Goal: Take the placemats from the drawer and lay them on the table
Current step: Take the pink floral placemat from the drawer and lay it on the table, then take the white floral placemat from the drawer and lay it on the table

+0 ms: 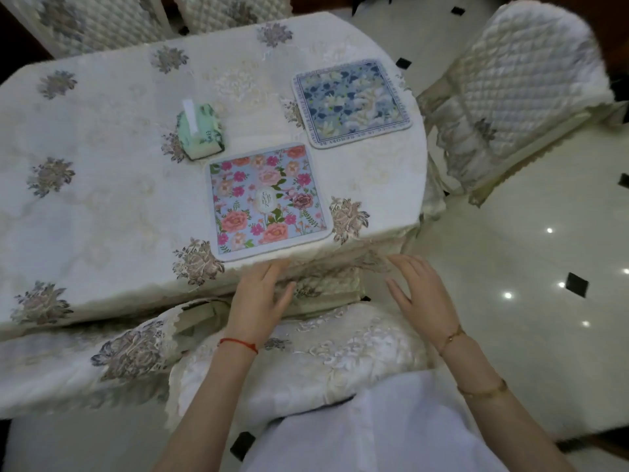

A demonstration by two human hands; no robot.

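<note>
Two placemats lie flat on the table (102, 212), which is covered by a cream floral cloth. The nearer one is a pink-flowered placemat (269, 199) by the front edge. A blue-and-white flowered placemat (352, 102) lies farther back, near the right edge. My left hand (260, 296) hovers just below the table's front edge, fingers apart and holding nothing. Off to the right, my right hand (420, 294) is also open and empty, apart from the mats. No drawer is in view.
A green tissue box (200, 131) stands on the table left of the pink mat. A cushioned chair (306, 362) is tucked under the front edge below my hands. Another quilted chair (517, 86) stands at the right, and two more at the back. Glossy tiled floor (527, 250) spreads right.
</note>
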